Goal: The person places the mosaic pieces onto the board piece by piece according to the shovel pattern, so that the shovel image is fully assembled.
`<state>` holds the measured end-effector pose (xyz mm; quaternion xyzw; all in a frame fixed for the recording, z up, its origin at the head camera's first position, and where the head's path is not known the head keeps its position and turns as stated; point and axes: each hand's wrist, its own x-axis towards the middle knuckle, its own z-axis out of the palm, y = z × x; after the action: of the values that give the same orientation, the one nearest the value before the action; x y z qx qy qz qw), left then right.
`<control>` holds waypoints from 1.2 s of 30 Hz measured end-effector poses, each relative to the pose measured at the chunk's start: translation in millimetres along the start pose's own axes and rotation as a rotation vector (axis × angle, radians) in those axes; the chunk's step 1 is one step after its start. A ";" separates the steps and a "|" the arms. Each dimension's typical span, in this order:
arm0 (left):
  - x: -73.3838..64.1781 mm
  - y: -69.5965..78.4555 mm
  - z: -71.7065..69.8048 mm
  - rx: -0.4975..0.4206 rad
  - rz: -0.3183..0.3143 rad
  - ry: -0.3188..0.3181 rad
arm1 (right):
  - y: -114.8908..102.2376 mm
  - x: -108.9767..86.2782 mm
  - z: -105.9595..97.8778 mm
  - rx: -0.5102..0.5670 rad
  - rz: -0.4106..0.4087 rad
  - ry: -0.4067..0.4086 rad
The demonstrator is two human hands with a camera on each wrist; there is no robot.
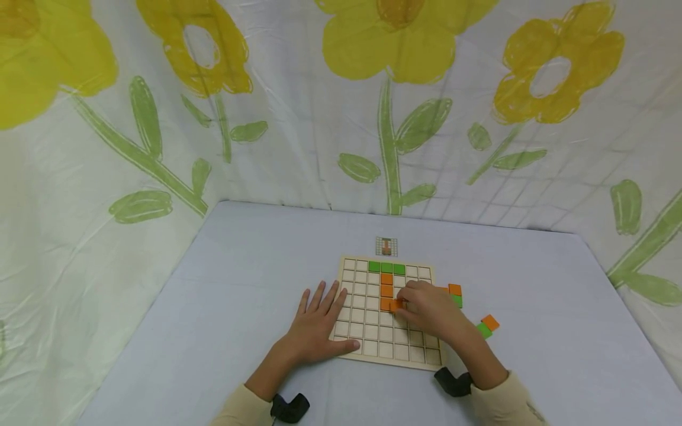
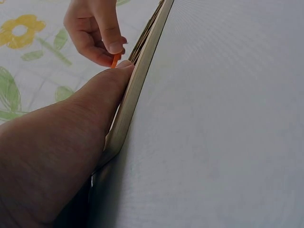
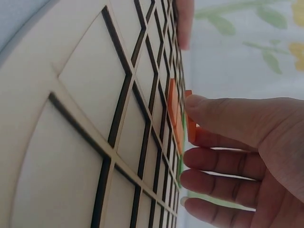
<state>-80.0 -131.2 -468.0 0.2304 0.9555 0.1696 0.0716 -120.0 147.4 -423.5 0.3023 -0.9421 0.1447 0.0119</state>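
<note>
A wooden grid board (image 1: pixel 371 349) lies on the table with three green square tiles (image 1: pixel 386 267) in its top row. Below the middle one, several orange tiles (image 1: pixel 386 290) run down a column. My right hand (image 1: pixel 431 307) pinches an orange square tile (image 3: pixel 191 116) between thumb and index finger, just above the board beside the lowest orange tile. My left hand (image 1: pixel 314 328) lies spread on the board's left edge, its thumb (image 2: pixel 107 85) on the near left corner.
Right of the board lie loose orange tiles (image 1: pixel 454 289) and green tiles (image 1: pixel 483 330). A small printed grid card (image 1: pixel 386 246) lies behind the board. A flowered curtain (image 1: pixel 288 160) hangs behind the table. Dark devices (image 1: pixel 290 408) sit at both wrists.
</note>
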 end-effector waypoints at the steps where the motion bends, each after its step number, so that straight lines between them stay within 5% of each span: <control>1: -0.1 0.2 -0.1 0.000 -0.001 0.000 | -0.9 1.1 0.8 0.006 0.006 -0.006; 28: 1.1 -5.4 7.7 -0.009 0.031 0.042 | -32.0 36.3 16.1 -0.003 0.034 -0.092; 36: 0.7 -2.7 2.9 -0.013 0.014 0.004 | -36.4 39.6 18.5 -0.018 0.049 -0.092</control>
<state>-81.1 -132.3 -471.7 0.2360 0.9530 0.1767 0.0701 -130.3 91.6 -427.2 0.2852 -0.9501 0.1225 -0.0322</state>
